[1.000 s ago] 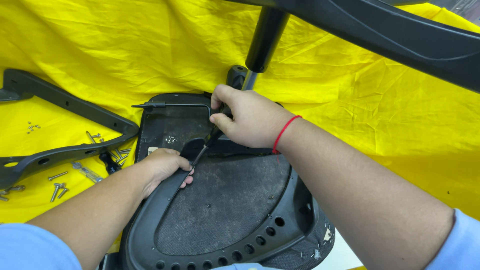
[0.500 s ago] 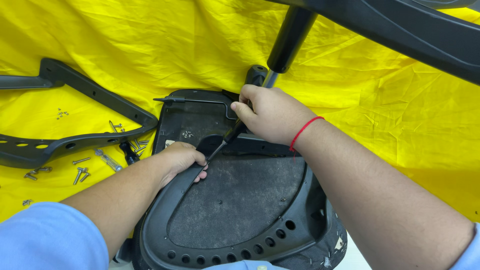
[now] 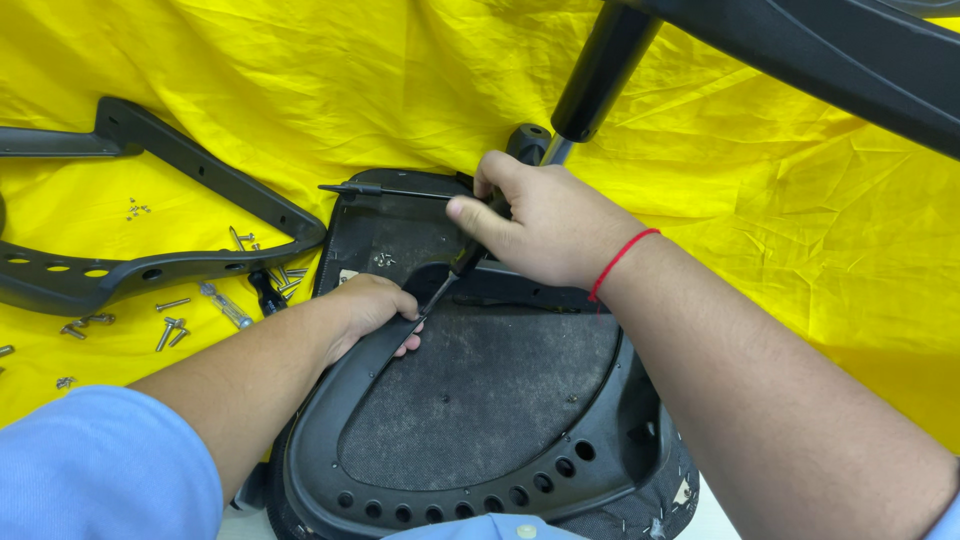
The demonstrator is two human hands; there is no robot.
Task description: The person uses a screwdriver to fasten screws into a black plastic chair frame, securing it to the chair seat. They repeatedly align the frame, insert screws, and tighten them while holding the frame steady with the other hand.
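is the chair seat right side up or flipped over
Flipped over. The chair seat lies on the yellow cloth with its underside up: black frame, holes and mounting plate exposed, and the gas cylinder rising from it.

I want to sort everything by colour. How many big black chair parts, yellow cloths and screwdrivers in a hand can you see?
Big black chair parts: 3: seat, armrest frame, base
Yellow cloths: 1
Screwdrivers: 1, in the right hand
Total: 5

Workshop: loose screws [image 3: 170, 330], chair parts [image 3: 150, 265]

Screwdriver [image 3: 455, 268] tip behind left hand [image 3: 370, 305]
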